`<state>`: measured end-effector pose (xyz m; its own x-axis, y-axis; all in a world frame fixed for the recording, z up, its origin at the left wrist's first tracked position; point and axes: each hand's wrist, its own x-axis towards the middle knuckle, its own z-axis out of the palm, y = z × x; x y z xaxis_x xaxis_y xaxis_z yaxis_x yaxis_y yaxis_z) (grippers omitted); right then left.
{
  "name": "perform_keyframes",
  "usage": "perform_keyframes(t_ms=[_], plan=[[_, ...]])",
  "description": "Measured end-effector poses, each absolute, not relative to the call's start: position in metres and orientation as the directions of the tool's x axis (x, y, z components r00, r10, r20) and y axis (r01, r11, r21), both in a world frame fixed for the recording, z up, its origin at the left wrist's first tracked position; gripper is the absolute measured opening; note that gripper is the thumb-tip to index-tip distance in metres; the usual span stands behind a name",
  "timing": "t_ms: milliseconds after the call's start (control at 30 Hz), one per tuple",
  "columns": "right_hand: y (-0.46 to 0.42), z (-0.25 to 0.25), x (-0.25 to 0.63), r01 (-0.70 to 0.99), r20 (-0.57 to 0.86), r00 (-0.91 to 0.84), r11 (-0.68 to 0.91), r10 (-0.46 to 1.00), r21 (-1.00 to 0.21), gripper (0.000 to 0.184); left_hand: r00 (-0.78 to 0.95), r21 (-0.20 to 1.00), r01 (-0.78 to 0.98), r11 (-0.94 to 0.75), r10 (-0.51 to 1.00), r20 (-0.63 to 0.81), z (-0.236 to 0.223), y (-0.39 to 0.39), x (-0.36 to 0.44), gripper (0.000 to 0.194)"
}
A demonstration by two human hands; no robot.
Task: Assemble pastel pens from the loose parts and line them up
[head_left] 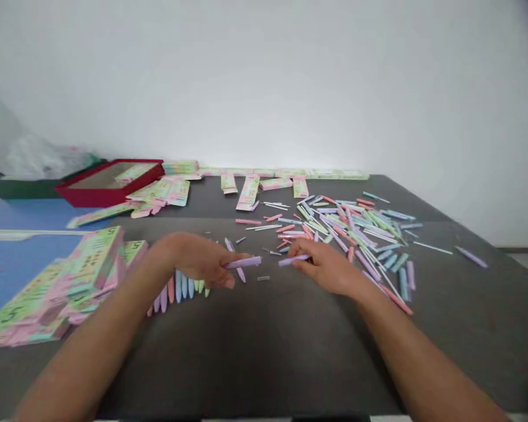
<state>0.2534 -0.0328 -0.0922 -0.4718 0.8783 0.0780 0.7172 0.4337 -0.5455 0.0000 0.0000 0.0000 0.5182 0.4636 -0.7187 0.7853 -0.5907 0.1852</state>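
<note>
Fingers [238,257] nearly closed, the left hand [198,257] pinches a lilac tube [249,262] and the right hand [328,266] a lilac piece [290,260].

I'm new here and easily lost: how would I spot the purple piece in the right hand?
On the dark table, find the heap of coloured sticks and tubes. At its near-left edge, the right hand grips the purple piece. Its purple lookalike is in the left hand; others lie unheld.
</note>
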Motion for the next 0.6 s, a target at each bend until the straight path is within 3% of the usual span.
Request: perform_keyframes(t_ms=[133,333,433,600], plan=[[-0.035,-0.102,0.252,0.833,-0.092,-0.456,0.389,0.885,-0.393,0.014,0.553,0.236,0.775,-0.586,0.449,-0.702,0.001,0.001,-0.005,0.06],[-0.037,-0.105,0.248,0.907,-0.1,-0.41,0.394,0.906,-0.148,0.017,0.492,0.273,0.831,-0.485,0.412,-0.767,-0.001,-0.001,0.001,0.062],[-0.035,-0.106,0.251,0.922,-0.112,-0.38,0.366,0.918,-0.126,0.021,0.495,0.292,0.836,-0.465,0.408,-0.767,-0.001,0.0,-0.002,0.064],[-0.029,-0.105,0.257,0.944,-0.073,-0.274,0.253,0.959,-0.211,0.023,0.492,0.288,0.844,-0.452,0.441,-0.751,0.002,0.002,-0.009,0.065]])
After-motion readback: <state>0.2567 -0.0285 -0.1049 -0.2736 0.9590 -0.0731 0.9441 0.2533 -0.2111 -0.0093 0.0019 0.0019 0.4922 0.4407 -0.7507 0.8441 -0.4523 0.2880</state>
